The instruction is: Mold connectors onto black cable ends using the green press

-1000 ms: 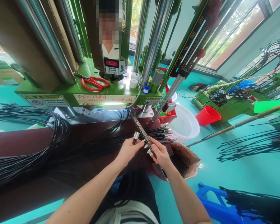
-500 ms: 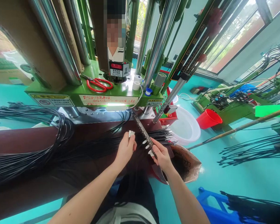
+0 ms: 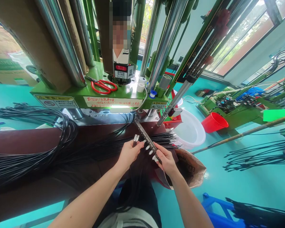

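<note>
My left hand (image 3: 130, 153) is closed around a few black cables whose silver metal connectors (image 3: 136, 138) stick up above the fingers. Its thumb reaches rightward to the edge of a long metal bar (image 3: 143, 133). Several small silver connectors (image 3: 151, 152) sit along the near part of this bar and jut out to its left. My right hand (image 3: 166, 158) grips the bar's near end between thumb and fingers. The far end of the bar lies at the machine's metal plate (image 3: 97, 117). Black cables hang down below my left hand.
Bundles of black cables (image 3: 33, 158) lie across the brown table (image 3: 21, 136). A green press (image 3: 90, 103) stands ahead, with red-handled scissors (image 3: 104, 87) on it. An open paper bag (image 3: 197, 171) is at the right, near a white tub (image 3: 192, 129) and red bucket (image 3: 215, 123). A person is behind the press.
My left thumb has stretched out rightward to the bar, and the connectors in that hand now point more upright. My right hand keeps its hold on the bar. The view has shifted slightly.
</note>
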### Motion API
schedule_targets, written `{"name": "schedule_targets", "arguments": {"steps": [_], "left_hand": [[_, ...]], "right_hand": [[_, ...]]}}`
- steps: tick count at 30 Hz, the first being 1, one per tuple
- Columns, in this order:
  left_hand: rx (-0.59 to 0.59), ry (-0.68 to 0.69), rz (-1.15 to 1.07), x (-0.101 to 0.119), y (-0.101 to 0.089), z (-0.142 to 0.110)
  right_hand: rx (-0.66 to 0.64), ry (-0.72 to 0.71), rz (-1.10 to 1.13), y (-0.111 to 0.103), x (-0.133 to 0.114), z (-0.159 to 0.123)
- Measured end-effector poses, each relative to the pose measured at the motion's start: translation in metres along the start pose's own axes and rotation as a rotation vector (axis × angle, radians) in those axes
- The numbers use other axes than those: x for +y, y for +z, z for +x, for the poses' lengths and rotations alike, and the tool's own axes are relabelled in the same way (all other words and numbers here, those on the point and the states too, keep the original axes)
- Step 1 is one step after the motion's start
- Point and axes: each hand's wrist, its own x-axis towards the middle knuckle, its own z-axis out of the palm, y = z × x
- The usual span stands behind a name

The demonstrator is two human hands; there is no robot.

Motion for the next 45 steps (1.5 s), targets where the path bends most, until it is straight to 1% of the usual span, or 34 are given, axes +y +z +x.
{"name": "schedule_targets", "arguments": {"steps": [4, 8, 14, 17, 19, 21, 25, 27, 29, 31, 33, 37, 40, 45], "left_hand": [[-0.001, -0.015, -0.015, -0.001, -0.001, -0.001], [-0.002, -0.001, -0.008, -0.001, -0.002, -0.001], [-0.027, -0.008, 0.011, 0.0, -0.004, -0.001], [-0.018, 0.016, 0.044, -0.002, -0.004, 0.0], [0.011, 0.07, 0.107, -0.003, -0.005, 0.001], [0.035, 0.156, 0.205, -0.004, -0.007, 0.002], [0.098, 0.345, 0.404, 0.0, -0.012, -0.001], [0.17, 0.417, 0.421, 0.004, -0.016, -0.003], [0.241, 0.444, 0.381, 0.007, -0.019, -0.004], [0.275, 0.427, 0.346, 0.008, -0.02, -0.004], [0.242, 0.401, 0.373, 0.007, -0.02, -0.003], [0.138, 0.367, 0.464, 0.006, -0.019, -0.002], [0.125, 0.346, 0.451, 0.007, -0.019, -0.002], [0.117, 0.312, 0.408, 0.01, -0.021, -0.001]], "right_hand": [[0.001, 0.022, 0.001, 0.002, -0.002, -0.001], [0.003, 0.013, -0.013, 0.002, -0.003, -0.002], [-0.037, 0.055, -0.033, -0.001, -0.004, -0.001], [-0.049, 0.041, -0.043, 0.0, -0.002, -0.001], [-0.044, 0.008, -0.085, 0.001, 0.001, -0.001], [-0.04, -0.013, -0.123, 0.003, 0.003, -0.002], [-0.023, 0.027, -0.052, 0.005, -0.002, -0.002], [0.01, 0.044, -0.027, 0.005, -0.006, -0.001], [0.031, 0.058, -0.024, 0.004, -0.009, -0.001], [0.025, 0.068, -0.019, 0.003, -0.009, 0.0], [0.008, 0.069, -0.019, 0.002, -0.009, 0.001], [-0.028, 0.057, -0.016, 0.001, -0.005, 0.002], [-0.043, 0.049, -0.012, -0.001, -0.003, 0.003], [-0.08, 0.072, -0.072, -0.005, -0.004, 0.003]]}}
